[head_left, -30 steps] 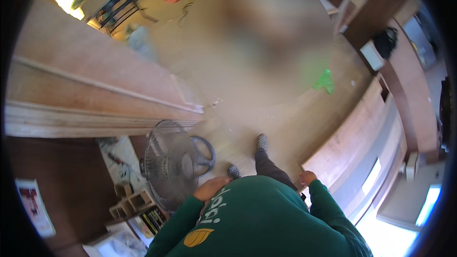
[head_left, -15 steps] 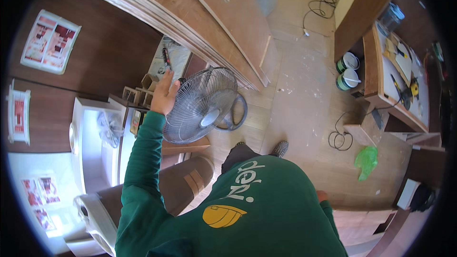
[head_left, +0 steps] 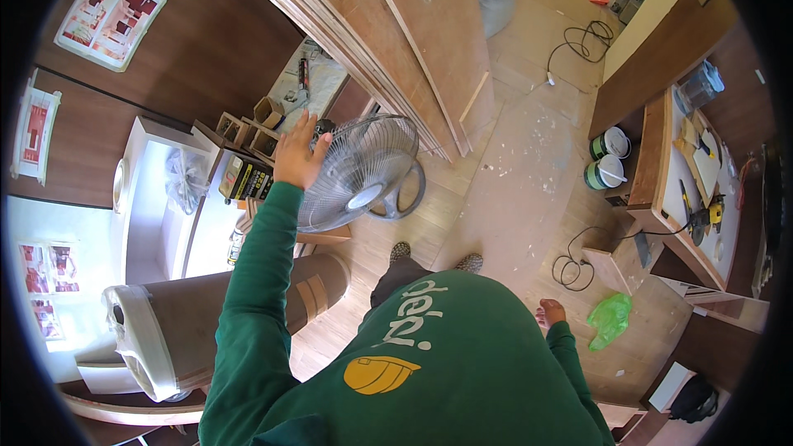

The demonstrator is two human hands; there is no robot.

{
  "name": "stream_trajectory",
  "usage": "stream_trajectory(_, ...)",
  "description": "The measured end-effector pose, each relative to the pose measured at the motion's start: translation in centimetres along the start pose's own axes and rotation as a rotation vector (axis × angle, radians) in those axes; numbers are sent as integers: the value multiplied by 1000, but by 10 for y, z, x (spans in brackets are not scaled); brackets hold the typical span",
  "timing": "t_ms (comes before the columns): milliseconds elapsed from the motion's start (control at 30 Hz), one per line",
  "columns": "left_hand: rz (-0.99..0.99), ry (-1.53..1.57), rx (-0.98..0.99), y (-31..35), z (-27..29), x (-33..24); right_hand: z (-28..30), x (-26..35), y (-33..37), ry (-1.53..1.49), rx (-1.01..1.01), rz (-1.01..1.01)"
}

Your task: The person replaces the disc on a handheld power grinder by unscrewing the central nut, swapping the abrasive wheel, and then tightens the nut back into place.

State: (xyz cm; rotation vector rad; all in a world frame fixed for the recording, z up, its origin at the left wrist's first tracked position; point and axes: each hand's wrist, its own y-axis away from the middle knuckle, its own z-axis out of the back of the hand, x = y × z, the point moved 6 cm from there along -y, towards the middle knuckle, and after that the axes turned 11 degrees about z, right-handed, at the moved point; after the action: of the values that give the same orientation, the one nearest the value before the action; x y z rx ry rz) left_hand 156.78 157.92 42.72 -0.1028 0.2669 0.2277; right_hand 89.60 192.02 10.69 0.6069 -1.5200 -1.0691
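Fan (head_left: pixel 363 165) at left, reached but not yet visibly gripped, beside a flat, spread-fingered left hand (head_left: pixel 300 153), contact impossible to tell, with right hand (head_left: pixel 551 314) loosely curled, seemingly empty, near right.

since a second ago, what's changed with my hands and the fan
Your left hand has reached forward and outward to the left edge of the fan; whether it grips is unclear. The view has swung left. Your right hand stays low, and the fan still stands beside the stacked boards.
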Motion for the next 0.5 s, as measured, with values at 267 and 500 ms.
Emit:
stream_trajectory(267,34,-47,5,12,-5,-12,23,-52,-2,671,134,317)
stream_trajectory(500,25,-81,-14,22,-4,-10,36,-57,19,439,-51,82)
